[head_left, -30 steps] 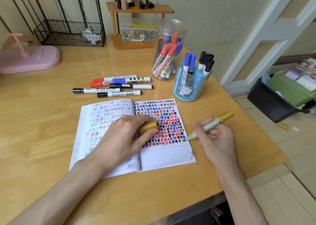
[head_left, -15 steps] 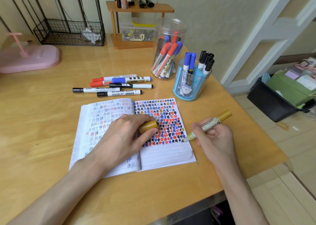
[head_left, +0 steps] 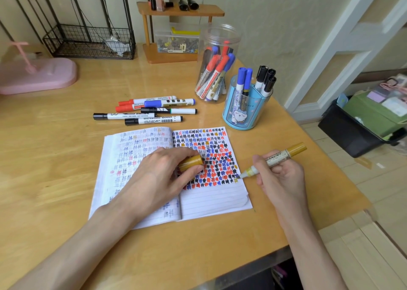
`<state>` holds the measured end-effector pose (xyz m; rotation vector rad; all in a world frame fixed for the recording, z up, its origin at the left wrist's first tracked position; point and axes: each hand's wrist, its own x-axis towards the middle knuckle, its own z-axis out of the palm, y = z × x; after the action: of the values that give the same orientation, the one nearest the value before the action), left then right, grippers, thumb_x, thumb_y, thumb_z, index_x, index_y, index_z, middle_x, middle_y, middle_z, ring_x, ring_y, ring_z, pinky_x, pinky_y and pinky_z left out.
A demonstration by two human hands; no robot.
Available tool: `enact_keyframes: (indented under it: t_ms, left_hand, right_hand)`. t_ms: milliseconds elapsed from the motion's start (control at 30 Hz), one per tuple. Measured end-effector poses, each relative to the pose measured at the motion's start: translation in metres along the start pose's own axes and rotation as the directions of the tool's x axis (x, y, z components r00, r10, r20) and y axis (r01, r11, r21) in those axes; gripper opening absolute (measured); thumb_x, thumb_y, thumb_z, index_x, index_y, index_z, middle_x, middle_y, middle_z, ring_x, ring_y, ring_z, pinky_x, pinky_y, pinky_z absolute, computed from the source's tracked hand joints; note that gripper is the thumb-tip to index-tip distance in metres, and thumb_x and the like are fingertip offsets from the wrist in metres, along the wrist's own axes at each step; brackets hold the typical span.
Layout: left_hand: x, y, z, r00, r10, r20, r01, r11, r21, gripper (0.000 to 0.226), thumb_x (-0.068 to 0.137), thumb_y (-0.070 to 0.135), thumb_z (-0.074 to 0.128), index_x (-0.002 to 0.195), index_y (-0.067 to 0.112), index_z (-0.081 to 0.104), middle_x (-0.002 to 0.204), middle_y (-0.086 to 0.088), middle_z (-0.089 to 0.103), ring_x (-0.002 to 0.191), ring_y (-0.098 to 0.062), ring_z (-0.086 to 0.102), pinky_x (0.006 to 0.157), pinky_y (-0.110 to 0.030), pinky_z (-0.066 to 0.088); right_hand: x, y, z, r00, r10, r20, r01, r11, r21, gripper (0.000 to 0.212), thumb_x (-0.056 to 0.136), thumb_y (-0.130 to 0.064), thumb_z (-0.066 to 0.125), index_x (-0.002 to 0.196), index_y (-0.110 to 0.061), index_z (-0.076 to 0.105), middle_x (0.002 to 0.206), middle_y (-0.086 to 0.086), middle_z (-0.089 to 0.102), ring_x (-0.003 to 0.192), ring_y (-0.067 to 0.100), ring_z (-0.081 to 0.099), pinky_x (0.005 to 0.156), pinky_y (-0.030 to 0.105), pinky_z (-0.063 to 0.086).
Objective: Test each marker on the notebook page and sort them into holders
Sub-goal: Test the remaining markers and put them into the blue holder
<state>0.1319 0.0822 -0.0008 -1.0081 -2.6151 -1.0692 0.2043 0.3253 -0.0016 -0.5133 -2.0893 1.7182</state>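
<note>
While the left hand (head_left: pixel 158 177) is lying on the open notebook (head_left: pixel 211 199) and pinching a gold cap (head_left: pixel 190 163) between thumb and fingers, the right hand (head_left: pixel 282 175) is gripping an uncapped gold permanent marker (head_left: pixel 275 158). Its tip is touching the right-hand page near the outer edge, at the end of the lowest row of coloured marks. Beyond the notebook, a cluster of capped whiteboard markers (head_left: pixel 149 111) is lying on the desk (head_left: pixel 55 157). To their right a blue pen holder (head_left: pixel 244 111) is holding blue and black markers, and behind it a clear plastic jar (head_left: pixel 217 65) is holding red and blue ones.
</note>
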Motion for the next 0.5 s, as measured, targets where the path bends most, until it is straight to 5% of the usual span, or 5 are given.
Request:
enact_keyframes:
  t_ms: [333,500]
  left_hand:
    - [-0.0016,0.0,-0.0001,1.0,0.008,0.004,-0.008,1.0,-0.006,0.034,0.1,0.051,0.057,0.117,0.025,0.07,0.094,0.014,0.072,0.081,-0.002,0.057,0.071,-0.008,0.043]
    - [-0.0019,-0.0015,0.0003,1.0,0.002,0.005,-0.002,1.0,-0.003,0.032,0.1,0.05,0.058,0.117,0.027,0.07,0.094,0.016,0.071,0.078,0.002,0.056,0.07,-0.008,0.042]
  right_hand:
    - [-0.0017,-0.0026,0.0036,0.998,-0.039,0.047,0.041,0.998,-0.049,0.021,0.093,-0.008,0.074,0.076,0.0,0.065,0.054,-0.004,0.066,0.051,0.002,0.062,0.051,0.015,0.046]
    - [-0.0017,-0.0031,-0.0014,1.0,0.003,-0.007,-0.002,1.0,0.028,0.021,0.097,-0.014,0.071,0.08,-0.002,0.066,0.055,0.002,0.056,0.05,0.009,0.051,0.048,0.019,0.039]
